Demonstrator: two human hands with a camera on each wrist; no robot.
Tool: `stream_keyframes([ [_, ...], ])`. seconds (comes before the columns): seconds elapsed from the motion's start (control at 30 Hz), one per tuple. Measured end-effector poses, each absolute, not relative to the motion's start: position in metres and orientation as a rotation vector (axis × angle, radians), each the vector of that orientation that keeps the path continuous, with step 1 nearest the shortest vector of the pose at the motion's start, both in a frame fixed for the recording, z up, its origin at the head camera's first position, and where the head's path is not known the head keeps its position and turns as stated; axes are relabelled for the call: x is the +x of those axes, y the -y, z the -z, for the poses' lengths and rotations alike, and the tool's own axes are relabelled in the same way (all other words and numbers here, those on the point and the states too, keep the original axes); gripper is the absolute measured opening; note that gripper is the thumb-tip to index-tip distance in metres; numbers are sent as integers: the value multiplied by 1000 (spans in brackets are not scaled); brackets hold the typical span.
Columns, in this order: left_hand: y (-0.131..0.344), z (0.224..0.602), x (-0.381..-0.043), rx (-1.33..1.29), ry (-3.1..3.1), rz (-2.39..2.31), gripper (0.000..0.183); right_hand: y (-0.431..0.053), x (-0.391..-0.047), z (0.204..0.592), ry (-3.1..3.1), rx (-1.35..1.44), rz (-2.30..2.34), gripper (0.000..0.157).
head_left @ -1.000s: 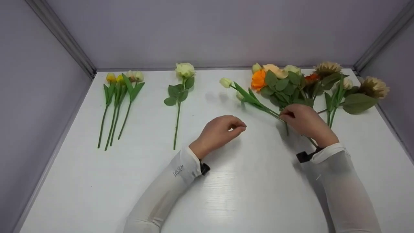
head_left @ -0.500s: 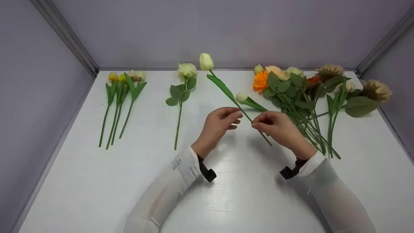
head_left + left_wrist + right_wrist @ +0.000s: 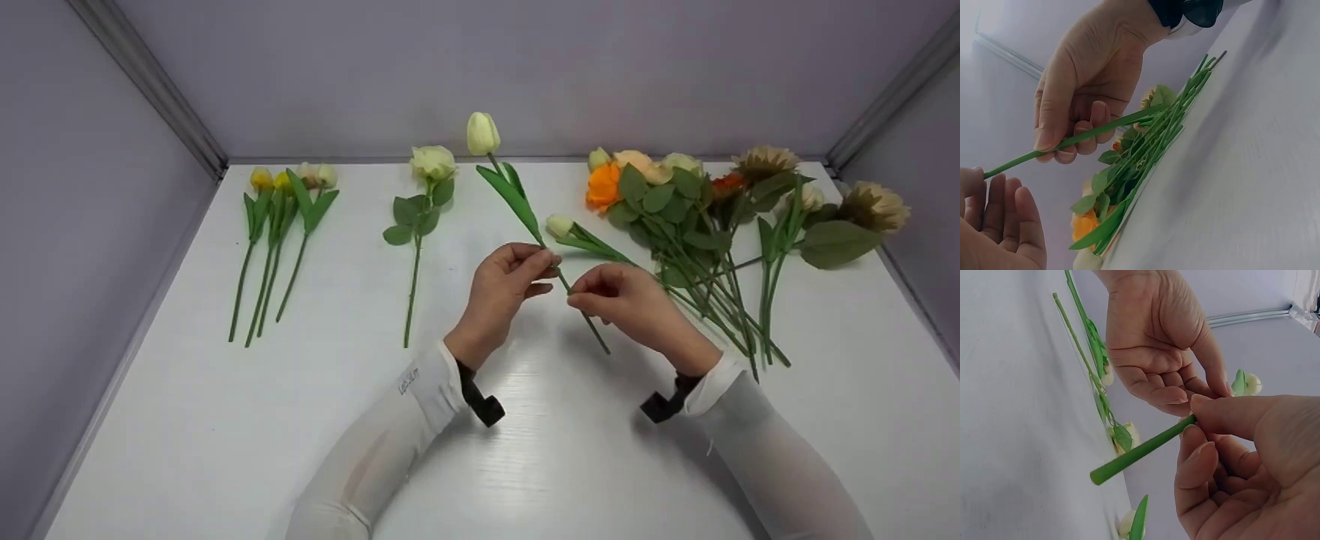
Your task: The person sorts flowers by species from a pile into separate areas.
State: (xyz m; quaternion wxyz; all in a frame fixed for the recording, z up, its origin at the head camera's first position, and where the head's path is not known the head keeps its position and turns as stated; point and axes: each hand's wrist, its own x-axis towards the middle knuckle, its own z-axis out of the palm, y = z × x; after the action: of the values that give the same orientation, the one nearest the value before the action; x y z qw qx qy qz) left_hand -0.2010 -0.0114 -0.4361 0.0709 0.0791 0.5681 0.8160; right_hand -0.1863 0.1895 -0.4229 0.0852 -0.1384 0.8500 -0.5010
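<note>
A white tulip (image 3: 483, 135) with green leaves is held tilted above the table, its bloom up and to the left. My left hand (image 3: 501, 296) pinches its stem just under the leaves, between thumb and fingertips. Lower on the same stem (image 3: 1143, 453), my right hand (image 3: 637, 307) pinches it between thumb and forefinger, and the cut end sticks out below. In the left wrist view the stem (image 3: 1095, 132) runs from one hand to the other. Another white tulip (image 3: 561, 226) lies behind the right hand, partly hidden by it.
A pile of flowers (image 3: 675, 202) lies at the right, with orange, peach and cream blooms and large brownish ones. A pale rose (image 3: 433, 163) lies alone left of centre. Several tulips (image 3: 283, 196), yellow and pale, lie at the far left. A wall (image 3: 517, 75) closes the back.
My right hand has drawn the white tulip from the right-hand pile toward the middle. The left hand has come up to the stem and now pinches it too.
</note>
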Motion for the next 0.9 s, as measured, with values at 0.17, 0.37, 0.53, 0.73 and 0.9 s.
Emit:
stream_keyframes([
  [0.17, 19, 432, -206, 278, -1754, -2481, 28, -189, -187, 425, -2503, -459, 1533, 27],
  [0.37, 61, 424, -224, 208, -1911, -2457, 25, -194, -189, 424, -2485, -465, 1530, 29],
  [0.53, 126, 415, -246, 79, -2202, -2351, 25, -200, -193, 422, -2498, -506, 1509, 28],
  [0.73, 230, 407, -260, -186, -2635, -2053, 30, -207, -199, 427, -2479, -477, 1392, 36],
  [0.9, 311, 405, -249, -421, -2968, -1517, 37, -201, -196, 432, -2587, -530, 1277, 40],
])
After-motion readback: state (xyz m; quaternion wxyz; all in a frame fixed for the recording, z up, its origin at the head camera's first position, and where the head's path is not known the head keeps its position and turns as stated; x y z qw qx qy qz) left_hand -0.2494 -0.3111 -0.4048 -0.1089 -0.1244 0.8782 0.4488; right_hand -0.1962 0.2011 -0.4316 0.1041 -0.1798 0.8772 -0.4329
